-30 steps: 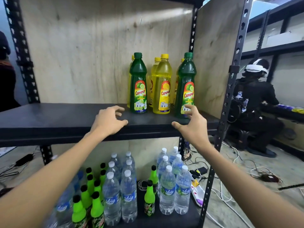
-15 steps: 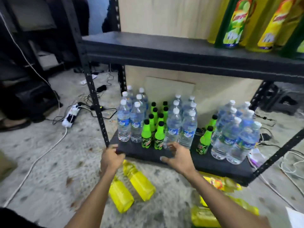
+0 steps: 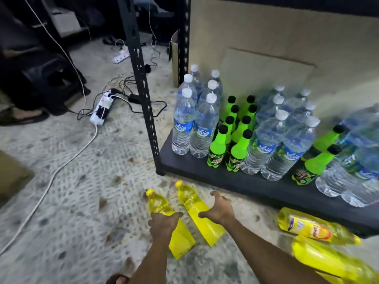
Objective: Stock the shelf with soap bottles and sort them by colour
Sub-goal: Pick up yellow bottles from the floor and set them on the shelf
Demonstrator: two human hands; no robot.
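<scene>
Two yellow soap bottles lie side by side on the floor in front of the shelf, caps pointing away from me. My left hand grips the left yellow soap bottle around its middle. Over the right yellow soap bottle, my right hand is spread, thumb on one side and fingers on the other; whether it grips is unclear. Two more yellow soap bottles lie at the lower right: a labelled one partly under the shelf edge, and a blurred one nearer me.
The black bottom shelf holds several water bottles and green soda bottles. A black shelf post stands at its left corner. A white power strip and cables cross the floor at left.
My view dropped from the upper shelf to the floor. Both hands came down from the shelf edge onto the two yellow bottles; the left hand now closes on one.
</scene>
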